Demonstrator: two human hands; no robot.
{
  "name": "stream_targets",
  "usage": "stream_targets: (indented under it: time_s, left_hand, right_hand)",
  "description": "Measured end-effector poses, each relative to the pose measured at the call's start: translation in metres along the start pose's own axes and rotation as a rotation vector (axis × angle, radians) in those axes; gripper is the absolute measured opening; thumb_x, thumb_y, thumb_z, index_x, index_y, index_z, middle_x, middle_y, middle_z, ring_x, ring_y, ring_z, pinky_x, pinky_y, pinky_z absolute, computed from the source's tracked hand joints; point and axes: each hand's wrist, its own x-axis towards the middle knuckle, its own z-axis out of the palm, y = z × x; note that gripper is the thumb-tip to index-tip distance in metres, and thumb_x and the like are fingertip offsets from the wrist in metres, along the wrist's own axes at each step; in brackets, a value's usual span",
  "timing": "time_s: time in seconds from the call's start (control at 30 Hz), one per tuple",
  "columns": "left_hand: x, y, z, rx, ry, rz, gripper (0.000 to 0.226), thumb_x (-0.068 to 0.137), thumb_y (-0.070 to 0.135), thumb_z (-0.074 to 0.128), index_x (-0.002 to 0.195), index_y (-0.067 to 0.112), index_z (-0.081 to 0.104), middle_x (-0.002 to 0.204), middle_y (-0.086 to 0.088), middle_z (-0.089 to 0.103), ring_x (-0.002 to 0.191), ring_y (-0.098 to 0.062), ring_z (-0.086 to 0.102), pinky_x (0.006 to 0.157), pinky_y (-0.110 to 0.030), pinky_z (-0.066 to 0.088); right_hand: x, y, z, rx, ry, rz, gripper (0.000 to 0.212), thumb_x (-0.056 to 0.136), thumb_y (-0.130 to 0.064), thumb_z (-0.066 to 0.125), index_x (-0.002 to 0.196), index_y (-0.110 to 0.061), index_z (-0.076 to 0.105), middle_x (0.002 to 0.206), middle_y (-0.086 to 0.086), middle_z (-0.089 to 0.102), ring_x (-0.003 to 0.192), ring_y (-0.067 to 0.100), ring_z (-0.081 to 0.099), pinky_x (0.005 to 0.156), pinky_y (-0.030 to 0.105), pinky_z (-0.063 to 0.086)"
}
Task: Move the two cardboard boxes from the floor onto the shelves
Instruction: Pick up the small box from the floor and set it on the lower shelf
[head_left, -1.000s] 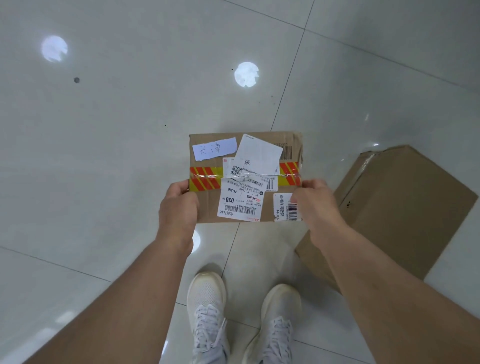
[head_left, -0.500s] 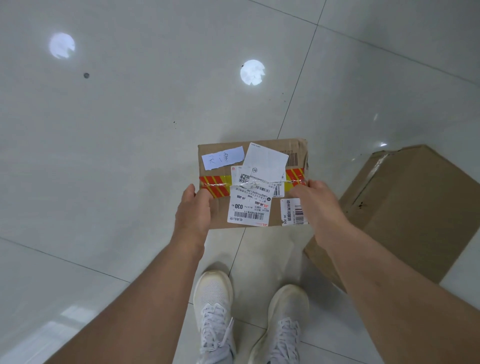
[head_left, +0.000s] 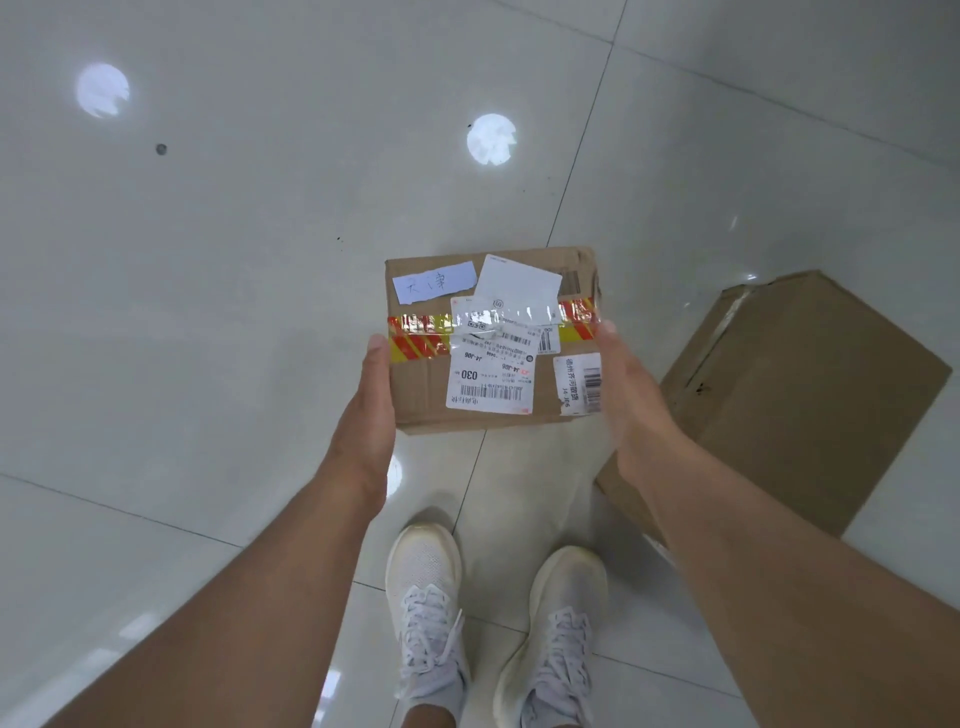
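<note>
A small cardboard box (head_left: 423, 387) with red-and-yellow tape and several white shipping labels sits low in front of me, between my two hands. My left hand (head_left: 369, 410) lies flat against its left side, fingers straight. My right hand (head_left: 623, 389), slightly blurred, presses along its right side in the same way. I cannot tell whether the box rests on the floor or hangs just above it. A larger plain cardboard box (head_left: 810, 395) lies on the floor to the right, partly hidden by my right forearm. No shelves are in view.
The floor is glossy pale tile (head_left: 208, 312) with dark grout lines and round light reflections. My two white shoes (head_left: 428, 597) (head_left: 558, 634) stand just behind the small box, the right one close to the larger box's near corner.
The small box has sunk lower and looks a little smaller. Both hands went from curled around its edges to flat along its sides. The larger box has stayed put.
</note>
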Motion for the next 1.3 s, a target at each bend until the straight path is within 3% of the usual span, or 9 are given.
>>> stream_targets:
  time_s: [0.07, 0.17, 0.27, 0.33, 0.53, 0.67, 0.83, 1.03, 1.3]
  left_hand:
    - [-0.014, 0.012, -0.003, -0.002, -0.01, 0.024, 0.056, 0.093, 0.066, 0.018, 0.098, 0.041, 0.068, 0.124, 0.007, 0.066, 0.121, -0.01, 0.052, 0.102, -0.031, 0.026]
    - [-0.036, 0.032, -0.006, -0.002, 0.009, 0.07, 0.061, 0.081, 0.072, 0.023, 0.104, 0.039, 0.069, 0.126, 0.001, 0.066, 0.124, -0.017, 0.054, 0.114, -0.04, 0.031]
    - [-0.061, 0.051, -0.006, -0.006, 0.006, 0.121, 0.066, 0.073, 0.076, 0.023, 0.108, 0.041, 0.067, 0.128, -0.002, 0.066, 0.126, -0.02, 0.054, 0.116, -0.045, 0.031]
    - [-0.078, 0.063, -0.005, -0.001, -0.017, 0.153, 0.063, 0.073, 0.076, 0.021, 0.104, 0.044, 0.065, 0.129, -0.001, 0.065, 0.127, -0.02, 0.053, 0.116, -0.045, 0.03]
    - [-0.131, 0.104, -0.021, 0.024, -0.098, 0.289, 0.076, 0.064, 0.088, 0.022, 0.11, 0.047, 0.068, 0.129, 0.004, 0.067, 0.128, -0.016, 0.053, 0.118, -0.044, 0.026]
    - [-0.163, 0.124, -0.029, 0.069, -0.19, 0.381, 0.062, 0.072, 0.084, 0.017, 0.091, 0.059, 0.071, 0.129, 0.007, 0.067, 0.13, -0.013, 0.052, 0.119, -0.043, 0.024]
    - [-0.195, 0.131, -0.041, 0.168, -0.318, 0.447, 0.098, 0.058, 0.096, 0.021, 0.124, 0.039, 0.065, 0.131, 0.005, 0.066, 0.132, -0.015, 0.051, 0.119, -0.045, 0.022]
    - [-0.25, 0.128, -0.05, 0.256, -0.444, 0.518, 0.091, 0.063, 0.092, 0.017, 0.12, 0.041, 0.066, 0.128, 0.006, 0.068, 0.131, -0.016, 0.052, 0.119, -0.046, 0.022]
    - [-0.307, 0.114, -0.032, 0.381, -0.569, 0.535, 0.096, 0.053, 0.1, 0.02, 0.117, 0.046, 0.067, 0.132, 0.007, 0.066, 0.135, -0.016, 0.047, 0.12, -0.046, 0.019]
  right_hand:
    - [-0.014, -0.007, -0.009, 0.028, 0.0, 0.011, 0.052, 0.093, -0.058, 0.028, 0.078, -0.023, 0.063, 0.082, 0.001, 0.066, 0.07, 0.011, 0.056, 0.055, 0.025, 0.032]
    - [-0.041, -0.019, -0.02, 0.056, 0.0, -0.007, 0.06, 0.092, -0.06, 0.029, 0.094, -0.018, 0.071, 0.091, 0.003, 0.073, 0.077, 0.014, 0.064, 0.056, 0.024, 0.035]
    - [-0.072, -0.031, -0.03, 0.097, 0.042, -0.083, 0.067, 0.087, -0.066, 0.029, 0.107, -0.014, 0.067, 0.102, 0.012, 0.073, 0.092, 0.026, 0.069, 0.071, 0.029, 0.047]
    - [-0.09, -0.037, -0.038, 0.128, 0.055, -0.134, 0.069, 0.082, -0.071, 0.028, 0.111, -0.017, 0.061, 0.105, 0.012, 0.071, 0.095, 0.027, 0.068, 0.066, 0.032, 0.046]
    - [-0.154, -0.059, -0.063, 0.251, -0.012, -0.342, 0.066, 0.081, -0.074, 0.024, 0.109, -0.029, 0.063, 0.11, 0.004, 0.067, 0.102, 0.018, 0.062, 0.073, 0.03, 0.035]
    - [-0.198, -0.06, -0.075, 0.354, -0.01, -0.427, 0.063, 0.091, -0.063, 0.02, 0.116, -0.025, 0.063, 0.1, -0.004, 0.07, 0.089, 0.003, 0.061, 0.069, 0.019, 0.033]
    - [-0.253, -0.045, -0.084, 0.44, 0.044, -0.487, 0.07, 0.093, -0.06, 0.017, 0.115, -0.015, 0.067, 0.101, 0.004, 0.074, 0.092, 0.012, 0.067, 0.07, 0.02, 0.036]
    - [-0.314, -0.015, -0.088, 0.562, 0.141, -0.527, 0.069, 0.092, -0.063, 0.015, 0.096, -0.024, 0.072, 0.091, 0.0, 0.077, 0.088, 0.012, 0.07, 0.098, 0.036, 0.04]
    - [-0.381, 0.037, -0.114, 0.693, 0.246, -0.525, 0.055, 0.094, -0.061, 0.019, 0.111, -0.038, 0.065, 0.095, -0.007, 0.077, 0.092, 0.007, 0.069, 0.085, 0.028, 0.044]
